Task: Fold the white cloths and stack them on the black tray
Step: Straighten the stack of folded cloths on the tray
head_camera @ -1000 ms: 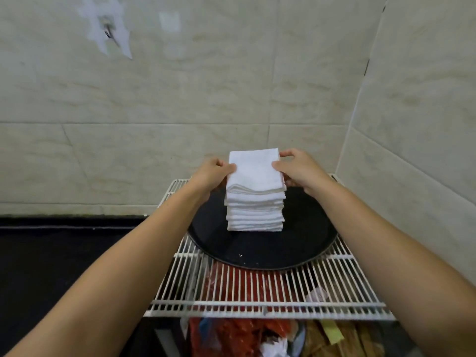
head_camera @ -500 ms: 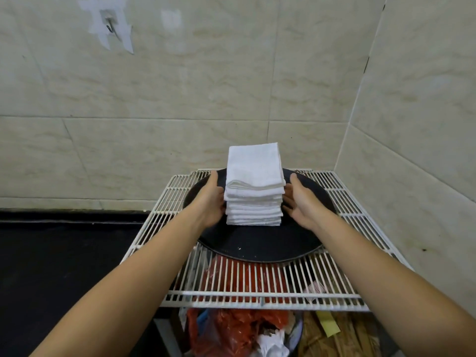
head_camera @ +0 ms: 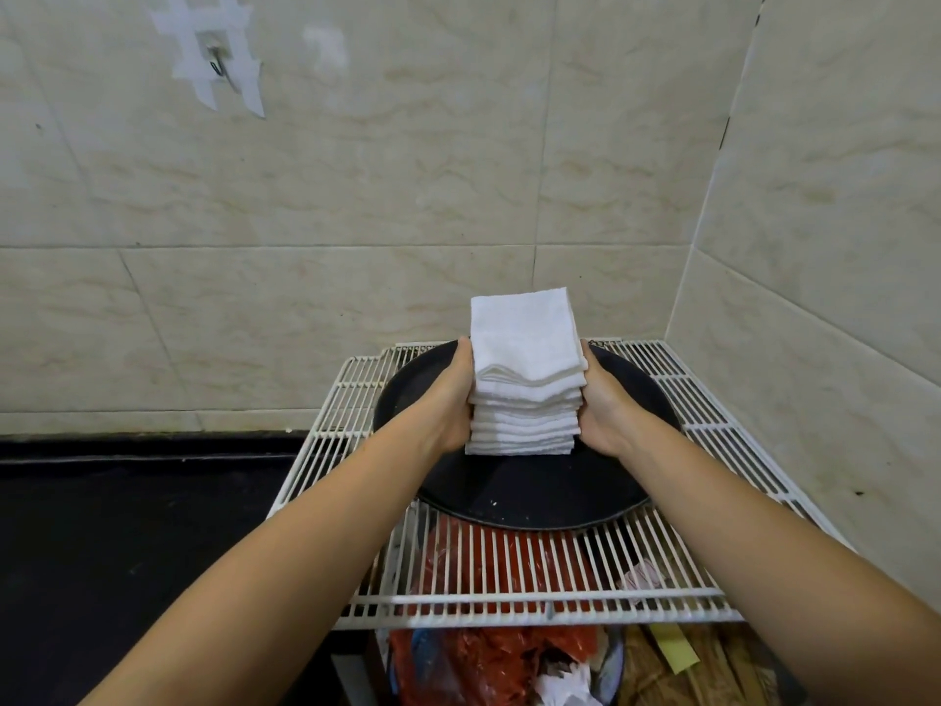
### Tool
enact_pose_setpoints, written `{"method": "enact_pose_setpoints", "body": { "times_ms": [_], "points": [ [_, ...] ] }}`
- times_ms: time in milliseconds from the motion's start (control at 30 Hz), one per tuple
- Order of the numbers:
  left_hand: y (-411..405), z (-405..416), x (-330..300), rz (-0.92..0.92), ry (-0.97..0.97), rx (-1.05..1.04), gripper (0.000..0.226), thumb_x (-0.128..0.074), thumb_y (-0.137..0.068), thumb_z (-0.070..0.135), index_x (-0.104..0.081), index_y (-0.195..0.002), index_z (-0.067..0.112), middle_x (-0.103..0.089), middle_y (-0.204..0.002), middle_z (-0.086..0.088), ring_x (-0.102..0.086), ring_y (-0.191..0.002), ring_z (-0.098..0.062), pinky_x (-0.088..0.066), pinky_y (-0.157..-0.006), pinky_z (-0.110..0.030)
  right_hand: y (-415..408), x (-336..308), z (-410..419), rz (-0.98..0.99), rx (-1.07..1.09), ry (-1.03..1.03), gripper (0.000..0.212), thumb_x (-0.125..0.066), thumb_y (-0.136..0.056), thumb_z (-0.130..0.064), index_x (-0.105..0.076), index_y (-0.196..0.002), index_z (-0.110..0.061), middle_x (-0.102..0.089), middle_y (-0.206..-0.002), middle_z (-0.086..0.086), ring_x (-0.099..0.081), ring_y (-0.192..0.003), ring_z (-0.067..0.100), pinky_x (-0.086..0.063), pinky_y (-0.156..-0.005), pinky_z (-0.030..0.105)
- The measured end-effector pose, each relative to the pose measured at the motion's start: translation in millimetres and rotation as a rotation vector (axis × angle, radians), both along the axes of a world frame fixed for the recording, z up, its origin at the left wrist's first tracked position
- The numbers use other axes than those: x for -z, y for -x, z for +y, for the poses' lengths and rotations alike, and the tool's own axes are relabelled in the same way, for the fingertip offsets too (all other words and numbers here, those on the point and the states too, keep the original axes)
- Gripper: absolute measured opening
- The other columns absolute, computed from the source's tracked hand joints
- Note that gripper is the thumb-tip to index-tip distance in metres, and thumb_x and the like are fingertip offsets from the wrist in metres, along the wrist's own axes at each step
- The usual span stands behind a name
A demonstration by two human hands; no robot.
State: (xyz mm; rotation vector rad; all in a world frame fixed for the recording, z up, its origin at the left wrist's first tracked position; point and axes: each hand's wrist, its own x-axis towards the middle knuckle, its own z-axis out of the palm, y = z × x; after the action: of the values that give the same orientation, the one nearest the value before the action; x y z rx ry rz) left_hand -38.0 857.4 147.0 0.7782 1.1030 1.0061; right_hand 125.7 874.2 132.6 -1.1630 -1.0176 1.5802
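A stack of folded white cloths (head_camera: 524, 379) is sitting near the middle of a round black tray (head_camera: 529, 494), which is resting on a white wire rack (head_camera: 534, 578) in the corner of a tiled wall (head_camera: 356, 196). The left hand (head_camera: 450, 400) is pressing flat against the left side of the stack and the right hand (head_camera: 603, 405) is doing the same on the right side, so the cloths are lying between the two palms. The fingers are running alongside the pile toward its far side; their tips are hidden behind the cloths, so I cannot tell whether they are curling round the back or lying straight. The palms are touching the side edges only, not the top. The cloths are looking soft, light and limp, with the upper layers sagging and fanning slightly at the near edge, just in front of the fingers. A pile like this is likely shifting layer by layer if it is squeezed high up; the safer hold is probably low on both sides, near the tray, with even pressure. Gripping a single top cloth would probably be dragging it out of square. Beneath the rack, a bin with red plastic (head_camera: 483, 659) is showing through the bars.
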Motion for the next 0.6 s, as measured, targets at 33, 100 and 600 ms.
{"method": "enact_pose_setpoints", "body": {
  "times_ms": [33, 100, 600],
  "points": [
    [1.8, 0.6, 1.3, -0.002, 0.01, 0.003, 0.069, -0.022, -0.094, 0.064, -0.064, -0.12, 0.016, -0.067, -0.118, -0.012, -0.064, -0.104, -0.027, -0.053, -0.081, -0.038, -3.2, 1.5, 1.3, -0.007, 0.013, 0.008, 0.054, -0.027, -0.098, -0.057, -0.067, -0.105, -0.021, -0.067, -0.118, 0.01, -0.063, -0.107, 0.026, -0.049, -0.096, 0.042],
    [8.4, 3.8, 4.0, -0.019, 0.036, 0.024, 0.076, -0.015, -0.094, 0.064, -0.06, -0.123, 0.012, -0.064, -0.123, -0.012, -0.062, -0.104, -0.025, -0.051, -0.074, -0.035, -9.3, 1.8, 5.0, -0.028, 0.037, 0.022, 0.059, -0.021, -0.097, -0.058, -0.06, -0.121, -0.021, -0.061, -0.129, 0.01, -0.056, -0.118, 0.026, -0.041, -0.107, 0.042],
    [3.4, 24.5, -13.3, 0.021, 0.019, 0.077, 0.055, -0.041, -0.084, 0.066, -0.067, -0.098, 0.02, -0.072, -0.102, -0.005, -0.068, -0.092, -0.026, -0.055, -0.08, -0.035, 7.0, -19.7, 14.2, -0.009, -0.035, 0.005, 0.051, -0.046, -0.086, -0.064, -0.069, -0.1, -0.021, -0.073, -0.098, 0.004, -0.067, -0.086, 0.022, -0.052, -0.069, 0.032]
  ]
}}
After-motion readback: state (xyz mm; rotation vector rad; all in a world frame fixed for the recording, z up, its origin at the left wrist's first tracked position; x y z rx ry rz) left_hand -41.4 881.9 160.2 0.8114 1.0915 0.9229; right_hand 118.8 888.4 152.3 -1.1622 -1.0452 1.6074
